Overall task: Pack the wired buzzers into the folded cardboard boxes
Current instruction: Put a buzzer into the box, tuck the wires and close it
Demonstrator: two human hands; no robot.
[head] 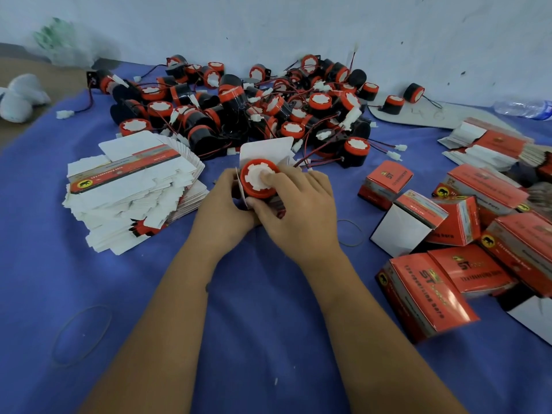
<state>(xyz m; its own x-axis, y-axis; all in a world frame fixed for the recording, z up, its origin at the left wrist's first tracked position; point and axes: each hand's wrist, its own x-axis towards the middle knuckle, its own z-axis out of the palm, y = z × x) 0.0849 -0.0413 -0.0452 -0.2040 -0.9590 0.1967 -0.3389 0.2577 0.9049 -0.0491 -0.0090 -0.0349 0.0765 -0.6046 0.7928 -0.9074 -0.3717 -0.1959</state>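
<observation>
So both hands are working one buzzer [259, 178] in the middle of the blue cloth [268, 324], red face with the white toothed centre pointing up at the camera. The left hand [222, 204] is gripping the open box [270, 150] from the left side, and its white flap is standing up just behind the buzzer. The right hand [298, 210] is wrapping around the right side, with its thumb pressing on the white centre. The buzzer's lower part is sitting inside the box mouth, and its red and black wire is trailing off to the far right. A big heap of loose buzzers [254, 109] is lying just beyond, flat unfolded cartons [134, 189] are stacking up on the left, and closed red boxes [448, 264] are piling up on the right
</observation>
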